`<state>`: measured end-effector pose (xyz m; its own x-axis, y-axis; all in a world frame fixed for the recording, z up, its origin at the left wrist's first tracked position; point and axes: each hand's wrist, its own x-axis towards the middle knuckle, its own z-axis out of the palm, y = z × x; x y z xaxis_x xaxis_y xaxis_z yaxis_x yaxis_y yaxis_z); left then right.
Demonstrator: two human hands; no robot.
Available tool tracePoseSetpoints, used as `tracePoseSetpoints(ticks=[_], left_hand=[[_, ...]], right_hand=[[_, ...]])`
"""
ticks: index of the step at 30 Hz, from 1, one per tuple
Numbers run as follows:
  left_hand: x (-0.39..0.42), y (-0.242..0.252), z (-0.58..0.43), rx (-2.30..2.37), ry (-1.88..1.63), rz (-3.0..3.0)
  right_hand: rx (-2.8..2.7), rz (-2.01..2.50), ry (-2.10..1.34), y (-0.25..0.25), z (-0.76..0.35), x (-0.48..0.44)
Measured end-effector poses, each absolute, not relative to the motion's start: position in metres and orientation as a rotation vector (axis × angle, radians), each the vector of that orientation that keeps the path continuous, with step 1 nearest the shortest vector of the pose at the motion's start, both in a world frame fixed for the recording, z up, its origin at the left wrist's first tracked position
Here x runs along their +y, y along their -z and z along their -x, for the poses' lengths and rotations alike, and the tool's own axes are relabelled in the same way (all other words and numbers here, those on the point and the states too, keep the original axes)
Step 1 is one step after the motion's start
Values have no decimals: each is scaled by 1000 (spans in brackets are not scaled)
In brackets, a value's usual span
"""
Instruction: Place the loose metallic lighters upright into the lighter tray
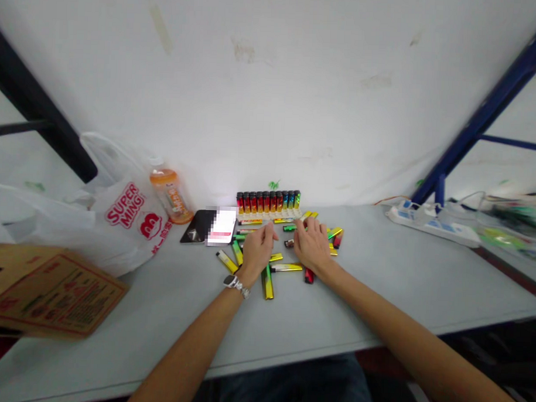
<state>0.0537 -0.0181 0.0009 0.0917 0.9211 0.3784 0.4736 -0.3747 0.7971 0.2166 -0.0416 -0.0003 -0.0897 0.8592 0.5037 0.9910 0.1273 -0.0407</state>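
Loose lighters in yellow, green and red lie scattered about the middle of the table, among them a yellow-green lighter (268, 283) and a yellow lighter (287, 267). My left hand (258, 246), with a watch (236, 285) at its wrist, is among them, fingers curled closed; what they hold, if anything, is hidden. Over the right part of the pile, my right hand (313, 243) has bent fingers, their tips out of sight among the lighters. Behind both hands, a row of upright red, blue and green lighters (268, 202) stands in a pale tray (274, 215).
A tablet or phone with a lit screen (209, 226) lies left of the lighters. Farther left are an orange drink bottle (171, 192), a white plastic bag (131, 219) and a cardboard box (54, 290). A power strip (434, 224) lies at the right, near a blue post (482, 109).
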Motion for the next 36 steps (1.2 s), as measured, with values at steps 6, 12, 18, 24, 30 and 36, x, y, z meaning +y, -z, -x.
tracePoseSetpoints(ticks=[6, 12, 18, 24, 30, 36], left_hand=[[-17, -1, -51, 1340, -1224, -1895], [-18, -2, -52, 1323, -1222, -1903], [-17, 1, -53, 1338, -1203, -1940], [-16, 1, -51, 1320, -1203, -1940], [-20, -9, -54, 1219, -1278, -1891], [-26, -14, -64, 951, -1301, -1726]], right_hand=[[-2079, 1631, 203, -16, -235, -19], [-2667, 1321, -140, -36, -265, -66], [-2783, 1245, -30, -31, -267, -85], [-2760, 1198, 4, -28, -268, -68], [-2180, 1224, -360, -28, -260, -52], [-1808, 1072, -848, -18, -228, -35]])
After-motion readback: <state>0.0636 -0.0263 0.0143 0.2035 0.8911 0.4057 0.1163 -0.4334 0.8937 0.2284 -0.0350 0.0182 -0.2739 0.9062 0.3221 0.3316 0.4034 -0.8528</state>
